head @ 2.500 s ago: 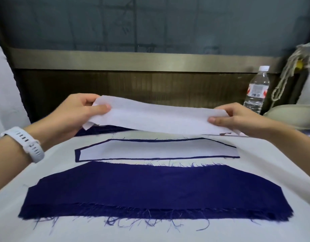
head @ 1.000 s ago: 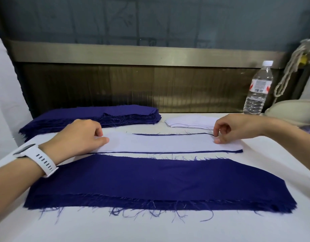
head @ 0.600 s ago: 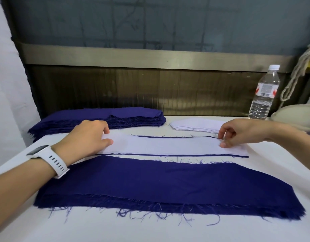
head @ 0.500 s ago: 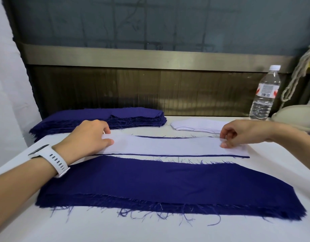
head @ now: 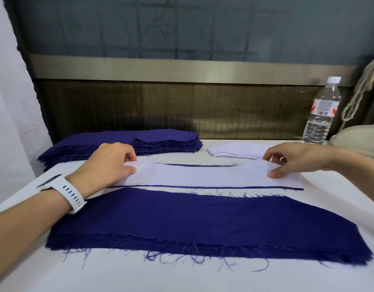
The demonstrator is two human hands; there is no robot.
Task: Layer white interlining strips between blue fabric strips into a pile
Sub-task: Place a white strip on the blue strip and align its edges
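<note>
A white interlining strip (head: 203, 174) lies flat in mid-table on a blue strip whose edges show as thin lines around it. My left hand (head: 110, 163) pinches the strip's left end between thumb and curled fingers. My right hand (head: 291, 160) pinches its right end, thumb on the strip. In front of them lies a wide pile of blue fabric strips (head: 203, 224) with frayed edges. At the back left sits a stack of blue strips (head: 139, 142), and at the back right a small stack of white interlining strips (head: 236, 150).
A water bottle (head: 320, 114) stands at the back right beside a pale rounded object (head: 356, 138) and hanging cord. A dark panelled wall backs the white-covered table (head: 182, 277). White cloth hangs at the left.
The interlining strip was held up in the air, then laid down onto the blue strip. Over the last second both hands stay at its ends; the view has shifted slightly.
</note>
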